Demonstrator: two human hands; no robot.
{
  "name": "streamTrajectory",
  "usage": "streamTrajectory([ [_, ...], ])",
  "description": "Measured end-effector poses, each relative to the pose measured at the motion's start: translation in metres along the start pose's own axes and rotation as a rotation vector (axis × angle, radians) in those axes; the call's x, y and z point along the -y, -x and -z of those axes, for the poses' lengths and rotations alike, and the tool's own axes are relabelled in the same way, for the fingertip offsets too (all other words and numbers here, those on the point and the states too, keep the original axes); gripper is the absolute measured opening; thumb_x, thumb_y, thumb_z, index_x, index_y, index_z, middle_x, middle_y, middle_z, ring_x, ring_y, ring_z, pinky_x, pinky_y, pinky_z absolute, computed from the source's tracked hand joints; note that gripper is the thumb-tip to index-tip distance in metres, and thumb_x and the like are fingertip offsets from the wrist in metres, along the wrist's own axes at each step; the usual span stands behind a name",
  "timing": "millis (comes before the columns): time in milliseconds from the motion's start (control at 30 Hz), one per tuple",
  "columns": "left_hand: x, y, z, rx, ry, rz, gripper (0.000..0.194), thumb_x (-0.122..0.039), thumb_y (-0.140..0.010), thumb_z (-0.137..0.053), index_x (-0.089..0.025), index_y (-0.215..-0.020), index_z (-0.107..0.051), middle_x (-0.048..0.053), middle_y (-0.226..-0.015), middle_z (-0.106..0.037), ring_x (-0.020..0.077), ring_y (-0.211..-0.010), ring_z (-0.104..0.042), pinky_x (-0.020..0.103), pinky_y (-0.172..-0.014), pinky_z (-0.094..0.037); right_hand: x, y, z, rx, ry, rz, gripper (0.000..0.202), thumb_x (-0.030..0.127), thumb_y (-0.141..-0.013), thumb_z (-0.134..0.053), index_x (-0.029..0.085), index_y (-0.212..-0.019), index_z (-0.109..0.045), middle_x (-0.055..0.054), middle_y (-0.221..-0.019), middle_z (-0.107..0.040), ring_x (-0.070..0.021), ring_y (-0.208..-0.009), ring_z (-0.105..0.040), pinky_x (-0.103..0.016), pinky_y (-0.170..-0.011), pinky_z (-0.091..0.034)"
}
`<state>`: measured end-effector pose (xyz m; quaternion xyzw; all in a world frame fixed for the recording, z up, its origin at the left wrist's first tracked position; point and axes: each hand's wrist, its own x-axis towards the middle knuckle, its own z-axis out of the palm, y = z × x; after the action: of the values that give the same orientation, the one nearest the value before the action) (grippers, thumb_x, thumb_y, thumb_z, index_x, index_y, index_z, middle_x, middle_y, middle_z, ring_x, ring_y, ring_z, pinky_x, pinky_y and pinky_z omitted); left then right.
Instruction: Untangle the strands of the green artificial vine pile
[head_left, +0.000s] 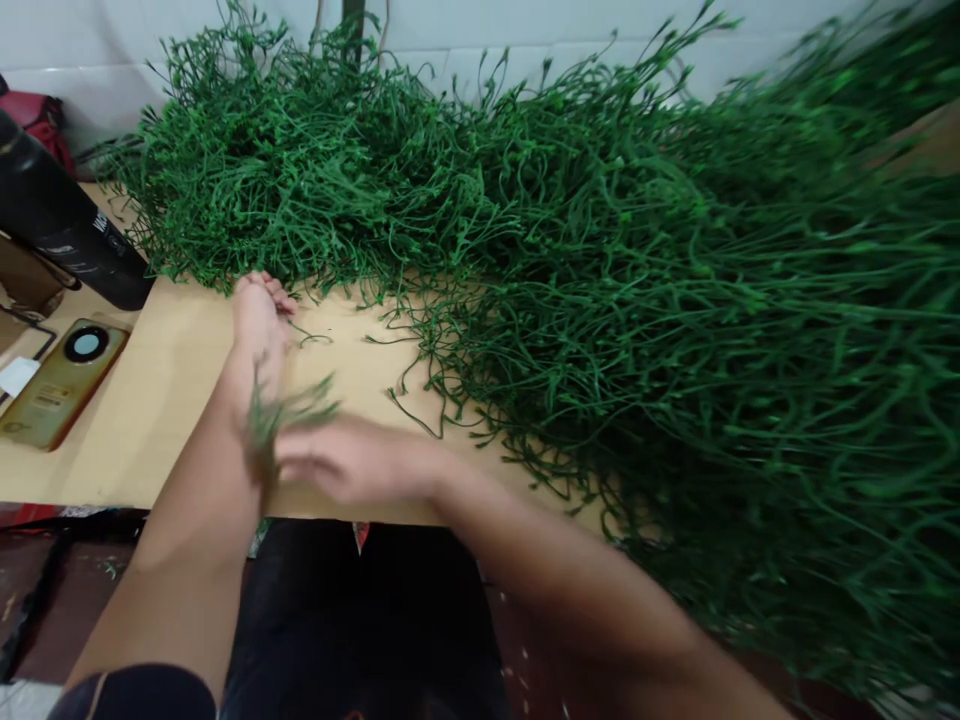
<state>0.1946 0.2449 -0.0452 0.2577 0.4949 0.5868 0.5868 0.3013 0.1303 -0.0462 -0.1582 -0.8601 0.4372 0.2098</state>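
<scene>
A large heap of thin green budded stems (465,190) covers the back and right of the table. At the heap's front edge, my left hand (262,305) rests low over the tabletop with its fingers curled in; what they hold, if anything, is hidden. One loose stem (311,337) lies just beside it. Nearer to me, my right hand (341,460) is blurred by motion and closed around a small bunch of green stems (274,415). That bunch passes in front of my left forearm.
A black bottle (71,215) and a gold phone (64,385) are at the left of the wooden table (172,400). A red bag (34,120) sits behind the bottle. White wall (480,65) backs the heap, and stems overhang the table at right.
</scene>
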Motion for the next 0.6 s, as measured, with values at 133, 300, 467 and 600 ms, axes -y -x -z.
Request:
streamTrajectory([
  [133, -0.010, 0.001, 0.011, 0.044, 0.154, 0.098, 0.028, -0.016, -0.094, -0.031, -0.017, -0.066, -0.039, -0.008, -0.046, -0.035, 0.0010, -0.035, -0.032, 0.012, -0.038, -0.028, 0.008, 0.000, -0.004, -0.121, 0.018, -0.016, 0.021, 0.020, -0.086, -0.041, 0.020, -0.067, -0.034, 0.002, -0.066, -0.040, -0.0107, -0.065, -0.037, -0.026, -0.065, -0.032],
  [300, -0.011, 0.007, 0.010, 0.271, 0.052, 0.231, 0.027, -0.022, -0.092, -0.039, -0.016, -0.067, -0.047, -0.006, -0.047, -0.041, 0.0030, -0.038, -0.039, 0.013, -0.039, -0.032, -0.013, 0.016, 0.035, -0.752, -0.341, -0.095, 0.029, 0.042, -0.086, -0.046, 0.020, -0.069, -0.039, 0.003, -0.062, -0.041, -0.0080, -0.058, -0.038, -0.024, -0.057, -0.032],
  [467, -0.008, -0.004, 0.011, 0.077, -0.264, -0.102, 0.017, -0.016, -0.084, -0.053, -0.017, -0.068, -0.049, -0.005, -0.054, -0.043, 0.0049, -0.045, -0.040, 0.016, -0.042, -0.031, -0.016, 0.021, 0.044, -0.813, -0.693, -0.046, 0.040, 0.051, -0.074, -0.063, 0.020, -0.068, -0.038, 0.005, -0.059, -0.044, -0.0063, -0.055, -0.040, -0.022, -0.053, -0.030],
  [600, -0.017, 0.005, 0.014, -0.085, -0.251, -0.675, 0.019, -0.002, -0.075, -0.057, -0.019, -0.075, -0.050, -0.004, -0.071, -0.047, 0.0057, -0.065, -0.046, 0.015, -0.056, -0.036, -0.017, 0.018, 0.042, -0.816, -0.801, -0.044, 0.043, 0.049, -0.072, -0.066, 0.020, -0.065, -0.034, 0.007, -0.054, -0.037, -0.0043, -0.049, -0.031, -0.021, -0.048, -0.023],
])
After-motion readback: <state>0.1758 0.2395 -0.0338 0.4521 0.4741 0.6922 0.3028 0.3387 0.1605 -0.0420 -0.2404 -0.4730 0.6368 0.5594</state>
